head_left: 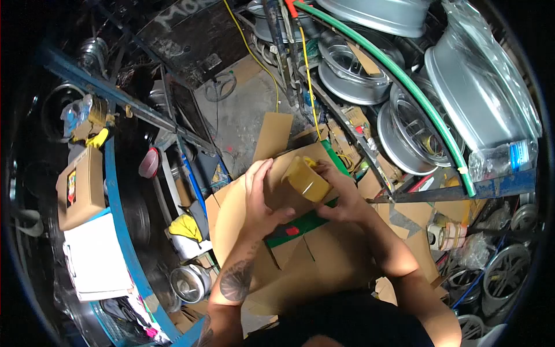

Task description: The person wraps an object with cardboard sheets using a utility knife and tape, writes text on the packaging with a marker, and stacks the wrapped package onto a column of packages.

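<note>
A wide roll of yellowish packing tape (308, 182) is in my right hand (342, 191), tilted above a large piece of brown cardboard (324, 260). My left hand (261, 195) is open beside the roll, fingers stretched and thumb apart, at the left part of the cardboard. Whether its fingertips press on the cardboard I cannot tell. Between my hands the cardboard shows a green printed band with a red mark (292, 231) and cut flaps. My right fingers are partly hidden behind the roll.
Silver wheel rims (354, 75) are stacked at the upper right, with a green hose (399, 72) across them. To the left, a blue metal shelf edge (130, 231) borders a cardboard box (84, 191) and white sheets (99, 257). A metal pot (189, 283) sits lower left.
</note>
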